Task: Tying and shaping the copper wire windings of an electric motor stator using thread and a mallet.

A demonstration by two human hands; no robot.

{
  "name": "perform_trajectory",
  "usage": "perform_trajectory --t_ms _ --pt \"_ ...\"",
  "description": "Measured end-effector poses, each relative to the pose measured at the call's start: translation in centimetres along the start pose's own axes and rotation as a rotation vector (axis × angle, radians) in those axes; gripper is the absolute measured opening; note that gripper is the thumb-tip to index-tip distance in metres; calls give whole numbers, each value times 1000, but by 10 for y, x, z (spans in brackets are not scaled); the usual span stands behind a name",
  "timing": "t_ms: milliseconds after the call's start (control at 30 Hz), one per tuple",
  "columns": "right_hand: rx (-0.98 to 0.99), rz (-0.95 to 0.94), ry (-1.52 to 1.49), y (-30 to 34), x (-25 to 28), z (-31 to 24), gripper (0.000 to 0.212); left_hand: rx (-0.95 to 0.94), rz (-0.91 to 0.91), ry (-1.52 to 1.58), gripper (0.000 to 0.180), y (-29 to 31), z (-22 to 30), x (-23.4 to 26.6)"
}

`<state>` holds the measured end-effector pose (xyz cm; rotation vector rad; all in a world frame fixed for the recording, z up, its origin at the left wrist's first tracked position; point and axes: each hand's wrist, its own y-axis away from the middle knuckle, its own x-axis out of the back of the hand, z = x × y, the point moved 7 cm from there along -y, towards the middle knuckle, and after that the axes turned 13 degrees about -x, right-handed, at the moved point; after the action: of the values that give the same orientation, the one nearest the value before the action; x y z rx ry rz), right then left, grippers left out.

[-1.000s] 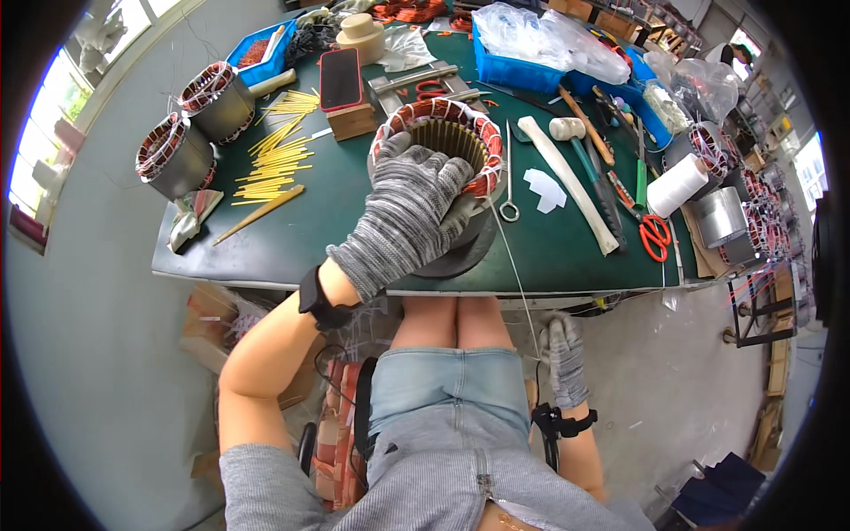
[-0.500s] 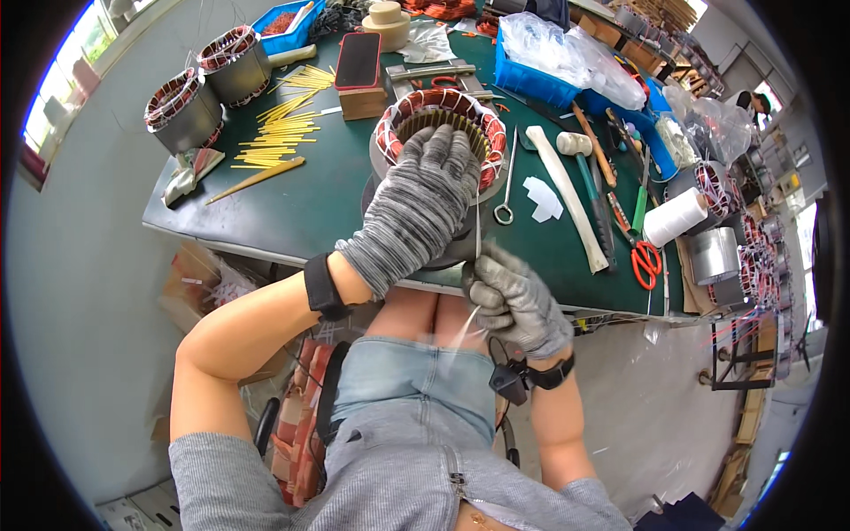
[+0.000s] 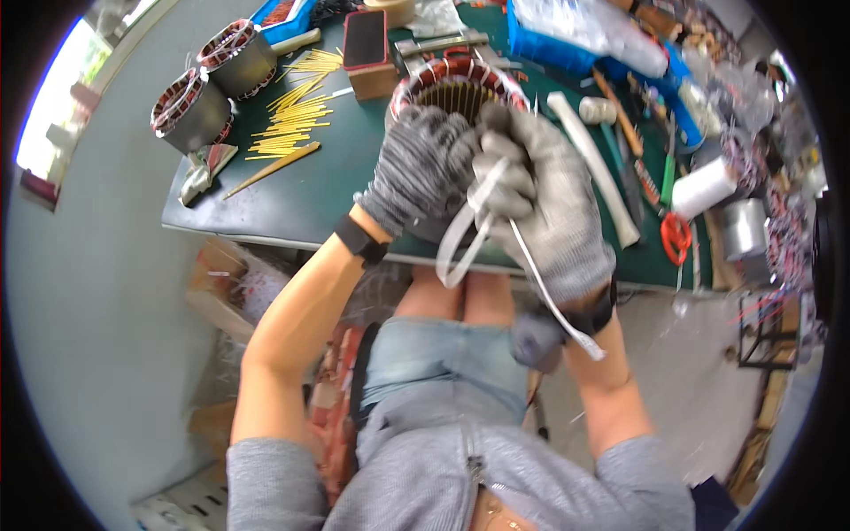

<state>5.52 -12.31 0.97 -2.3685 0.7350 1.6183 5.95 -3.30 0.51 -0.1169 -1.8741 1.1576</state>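
A motor stator (image 3: 450, 94), its red-brown windings laced in white and yellowish strips lining its bore, stands at the table's near edge. My left hand (image 3: 421, 164), in a dark grey striped glove, has its fingers curled against the stator's near rim; whatever is between them is hidden. Close beside it my right hand (image 3: 553, 199), in a lighter grey glove, is closed around a flat white lacing cord (image 3: 453, 237). The cord hangs in a loop below the fingers, and its tail trails toward my right wrist. Both hands partly cover the stator's near side.
Two more stators (image 3: 190, 111) stand at the left, near scattered yellow sticks (image 3: 292, 124) and a pointed wooden tool (image 3: 273, 169). A phone (image 3: 367, 40) rests on a wooden block behind. To the right lie a white bar (image 3: 593, 168), a mallet (image 3: 597, 111), red-handled scissors (image 3: 676, 237) and a white spool (image 3: 704, 188).
My right hand has risen from below the table edge to the stator, bringing the cord. My left hand has drawn back from the bore and curled at the near rim. The view has shifted slightly.
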Motion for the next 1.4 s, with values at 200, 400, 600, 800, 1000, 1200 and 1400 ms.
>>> perform_trajectory --t_ms 200,400,600,800,1000,1200,1400 --pt "252 313 462 34 70 1 21 -120 -78 69 26 -12 5 -2" --pt "130 178 403 26 56 -48 26 -30 -93 165 30 -16 -1 2" --pt "769 649 1412 70 65 -74 24 39 -106 169 25 -16 -2 1" --pt "1096 815 1712 87 59 -60 16 38 -51 73 27 -20 0 11" --pt "792 560 1458 49 56 -70 14 98 -72 160 25 -16 -6 3" --pt "713 461 1431 35 51 -66 13 74 -85 147 26 -15 -6 5" --pt "1039 612 1778 34 49 -62 22 70 -68 144 25 -15 -4 1"
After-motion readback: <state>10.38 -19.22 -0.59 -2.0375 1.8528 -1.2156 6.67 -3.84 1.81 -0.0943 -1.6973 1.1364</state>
